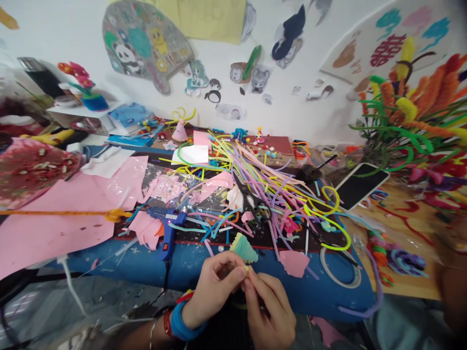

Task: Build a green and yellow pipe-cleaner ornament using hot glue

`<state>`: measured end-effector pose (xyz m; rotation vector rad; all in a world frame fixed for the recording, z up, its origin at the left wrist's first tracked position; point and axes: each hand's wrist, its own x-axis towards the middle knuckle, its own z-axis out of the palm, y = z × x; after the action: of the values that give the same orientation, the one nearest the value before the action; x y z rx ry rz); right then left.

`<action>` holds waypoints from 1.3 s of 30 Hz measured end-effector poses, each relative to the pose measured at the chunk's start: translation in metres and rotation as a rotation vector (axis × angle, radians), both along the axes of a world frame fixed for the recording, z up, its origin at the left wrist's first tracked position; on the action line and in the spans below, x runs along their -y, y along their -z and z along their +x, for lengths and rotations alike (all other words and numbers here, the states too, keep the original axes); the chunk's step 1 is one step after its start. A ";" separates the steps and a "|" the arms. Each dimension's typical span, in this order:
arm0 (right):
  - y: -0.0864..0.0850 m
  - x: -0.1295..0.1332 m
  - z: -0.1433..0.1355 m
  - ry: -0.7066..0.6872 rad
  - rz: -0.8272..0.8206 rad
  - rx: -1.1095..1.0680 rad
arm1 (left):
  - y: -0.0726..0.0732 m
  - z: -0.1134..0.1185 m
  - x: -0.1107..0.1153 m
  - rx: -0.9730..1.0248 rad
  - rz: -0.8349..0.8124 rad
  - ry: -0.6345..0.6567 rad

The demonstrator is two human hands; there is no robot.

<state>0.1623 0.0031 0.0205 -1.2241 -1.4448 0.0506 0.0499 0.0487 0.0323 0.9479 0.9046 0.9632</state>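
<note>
My left hand and my right hand meet in front of the table's near edge, thumbs and forefingers pinched together. Between the fingertips shows a small pale yellow piece, possibly a bit of pipe cleaner; the fingers hide most of it. Just beyond them is a fuzzy teal and yellow triangle of pipe cleaners laid side by side. Whether it joins the piece I pinch or rests on the table edge, I cannot tell. A blue hot glue gun lies to the left of my hands.
Loose pipe cleaners cover the table's middle, with black scissors among them. Pink felt sheets lie left. At right are a tape roll, a phone and a bunch of pipe-cleaner flowers. Another person's arm shows at the right edge.
</note>
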 end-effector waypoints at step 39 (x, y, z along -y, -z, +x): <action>0.000 -0.006 0.000 -0.011 -0.042 0.016 | -0.002 -0.015 -0.014 0.110 -0.072 0.125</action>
<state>0.1625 0.0090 0.0208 -1.2531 -1.4716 0.0792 0.0351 0.0631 0.0345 0.8712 0.7729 0.8621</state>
